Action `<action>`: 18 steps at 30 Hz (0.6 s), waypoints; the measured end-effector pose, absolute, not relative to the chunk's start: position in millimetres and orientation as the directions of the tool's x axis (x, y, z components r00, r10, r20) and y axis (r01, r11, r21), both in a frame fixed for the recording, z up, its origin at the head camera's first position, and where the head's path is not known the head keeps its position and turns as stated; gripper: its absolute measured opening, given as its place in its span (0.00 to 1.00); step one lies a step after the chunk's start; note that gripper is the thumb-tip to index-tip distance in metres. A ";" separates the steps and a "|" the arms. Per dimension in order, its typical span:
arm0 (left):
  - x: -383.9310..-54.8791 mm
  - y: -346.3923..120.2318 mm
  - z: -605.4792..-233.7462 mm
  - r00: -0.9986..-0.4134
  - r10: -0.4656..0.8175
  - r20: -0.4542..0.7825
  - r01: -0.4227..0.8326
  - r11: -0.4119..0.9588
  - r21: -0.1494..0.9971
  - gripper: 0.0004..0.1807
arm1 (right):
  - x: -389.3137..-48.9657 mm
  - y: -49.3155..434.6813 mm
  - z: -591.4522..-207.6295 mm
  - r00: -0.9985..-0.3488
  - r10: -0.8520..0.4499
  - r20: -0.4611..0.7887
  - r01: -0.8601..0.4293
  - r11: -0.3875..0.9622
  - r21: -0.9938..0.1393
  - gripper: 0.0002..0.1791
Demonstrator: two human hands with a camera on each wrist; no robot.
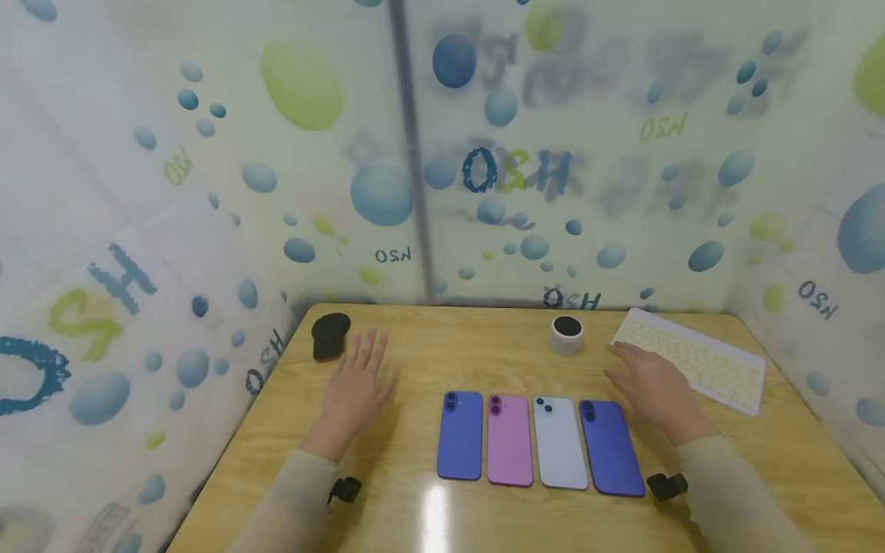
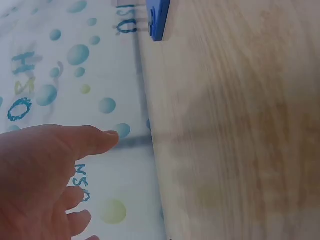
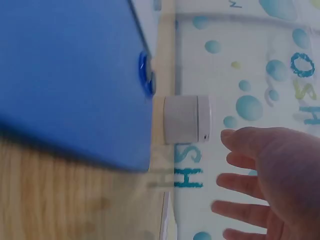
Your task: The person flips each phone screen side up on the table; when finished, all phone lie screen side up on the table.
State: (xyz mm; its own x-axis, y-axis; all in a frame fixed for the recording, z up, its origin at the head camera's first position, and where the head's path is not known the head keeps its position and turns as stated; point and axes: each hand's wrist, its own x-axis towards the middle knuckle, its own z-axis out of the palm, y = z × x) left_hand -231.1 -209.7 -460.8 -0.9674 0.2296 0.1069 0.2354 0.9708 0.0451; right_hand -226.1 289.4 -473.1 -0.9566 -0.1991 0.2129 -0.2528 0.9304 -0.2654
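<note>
L hand (image 1: 353, 392) is held flat over the left side of the table (image 1: 429, 353), fingers straight, thumb out to the right, nothing gripped. R hand (image 1: 657, 392) hovers at right w/ fingers loosely extended, also holding nothing; in the head view its fingertips overlap the near-left edge of the white keyboard (image 1: 722, 365), but per the R wrist view it's raised clear of it.

Btwn the hands, toward the near side, 4 phones lie in a row, backs up, camera lenses at the far-left corners. L to R: left blue phone (image 1: 459, 435), pink phone (image 1: 509, 440), pale phone (image 1: 561, 443), right blue phone (image 1: 611, 448). Narrow gaps btwn them; the last is tilted a bit & sits just left of the R forearm.

Far left, just beyond L hand: a flat black object (image 1: 329, 336), exact type unclear. Far side, right of center: a white cylinder (image 1: 566, 336) w/ dark top, upright. Keyboard's at far right, set at an angle.

Both arms have light sleeves (image 1: 740, 491), w/ a small black device (image 1: 346, 489) at each wrist. Behind: a pale backdrop (image 1: 622, 77) w/ blue & green dots plus mirrored lettering.
</note>
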 end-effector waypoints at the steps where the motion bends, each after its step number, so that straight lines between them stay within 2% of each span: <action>1: -229.9 -209.7 -460.9 -0.965 0.239 0.110 0.244 0.969 0.034 0.48 | -226.1 285.3 -471.4 -0.955 -0.201 0.219 -0.258 0.927 -0.274 0.28; 7: -220.6 -210.4 -464.4 -0.943 0.300 0.144 0.307 0.951 0.026 0.47 | -231.6 255.8 -471.6 -0.942 -0.243 0.229 -0.307 0.902 -0.304 0.24; 13: -212.4 -209.4 -464.5 -0.931 0.323 0.170 0.342 0.935 0.092 0.37 | -236.9 220.1 -481.1 -0.905 -0.335 0.263 -0.409 0.853 -0.324 0.21; 16: -209.5 -208.0 -466.7 -0.906 0.367 0.209 0.395 0.912 0.111 0.31 | -235.9 201.9 -484.6 -0.888 -0.382 0.256 -0.453 0.821 -0.349 0.20; 18: -206.8 -206.4 -469.7 -0.887 0.403 0.226 0.443 0.882 0.163 0.29 | -234.8 190.7 -485.9 -0.876 -0.412 0.250 -0.478 0.806 -0.348 0.21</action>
State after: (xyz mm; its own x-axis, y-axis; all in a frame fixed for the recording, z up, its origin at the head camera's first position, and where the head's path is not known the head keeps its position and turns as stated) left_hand -206.8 -206.4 -469.7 -0.8865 0.4035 0.2265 0.4429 0.8816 0.1632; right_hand -234.8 190.7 -485.9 -0.8762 -0.4120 0.2500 -0.4784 0.8061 -0.3482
